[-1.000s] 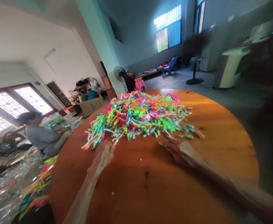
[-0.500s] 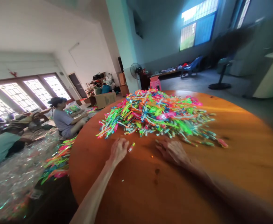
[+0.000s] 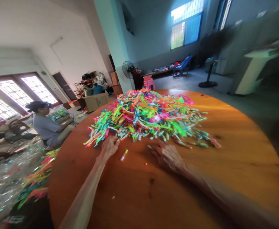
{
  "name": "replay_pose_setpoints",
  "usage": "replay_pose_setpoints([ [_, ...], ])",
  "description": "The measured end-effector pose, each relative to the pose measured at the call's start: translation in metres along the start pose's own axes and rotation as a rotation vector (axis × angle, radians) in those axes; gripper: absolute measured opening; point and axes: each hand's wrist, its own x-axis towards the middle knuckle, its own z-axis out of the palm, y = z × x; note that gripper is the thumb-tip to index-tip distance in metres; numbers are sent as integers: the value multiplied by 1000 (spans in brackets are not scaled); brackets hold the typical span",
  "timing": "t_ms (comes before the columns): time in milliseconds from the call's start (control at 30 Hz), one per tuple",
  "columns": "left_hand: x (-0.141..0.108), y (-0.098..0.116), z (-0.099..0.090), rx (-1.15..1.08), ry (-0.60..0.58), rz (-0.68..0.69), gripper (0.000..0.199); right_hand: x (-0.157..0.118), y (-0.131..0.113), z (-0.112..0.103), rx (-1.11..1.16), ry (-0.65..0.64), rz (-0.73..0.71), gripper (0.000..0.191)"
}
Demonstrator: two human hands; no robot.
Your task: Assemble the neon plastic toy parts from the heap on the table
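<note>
Both hands, left hand (image 3: pixel 109 147) loosely curled, right hand (image 3: pixel 168 156) flat, touch the neon toy pile (image 3: pixel 144 117) at twelve o'clock on a round wooden table (image 3: pixel 237 159); open floor (image 3: pixel 256 105) lies at two o'clock.

Single head view: looks forward-down across round table (image 3: pixel 237 152), tilted, close to hands; toy pile (image 3: pixel 146 116) at 12 o'clock.

Table: round wooden table (image 3: pixel 237 152), orange-brown, fills the lower view.
Pile: heap of neon plastic strips (image 3: pixel 144 116) on its far half.
Left hand (image 3: pixel 109 147): fingers curled at the heap's near edge.
Right hand (image 3: pixel 168 156): flat, palm down, just before the heap.
Loose piece: small tube (image 3: pixel 124 155) between the hands.
Beyond: seated person (image 3: pixel 46 124) at left.
</note>
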Motion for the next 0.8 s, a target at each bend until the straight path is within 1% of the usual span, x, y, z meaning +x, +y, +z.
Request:
replay_pose_setpoints([
  [100,-4,14,-7,40,7,49,26,0,1,4,-3,12,-7,34],
  [133,-3,20,-8,54,8,66,25,-1,3,6,-1,24,-16,34],
  [233,2,34,-10,84,8,110,14,-2,8,14,3,70,-41,34],
  [333,3,39,-16,80,-12,163,16,-3,11,18,17,77,-65,34],
  [400,-4,38,-25,54,-37,200,19,-2,11,15,26,53,-63,34],
  [467,-20,34,-37,14,-59,219,23,-2,8,10,29,32,-46,34],
  [567,-55,27,-57,-75,-70,197,29,-2,5,3,29,16,-39,34],
  [633,-82,22,-69,-209,-77,102,31,-2,5,1,28,10,-32,35],
  [733,-119,11,-88,-434,-114,-125,33,-2,4,0,9,-11,-2,38],
  [800,-138,0,-106,-455,-127,-202,35,-2,4,1,-7,-13,7,40],
])
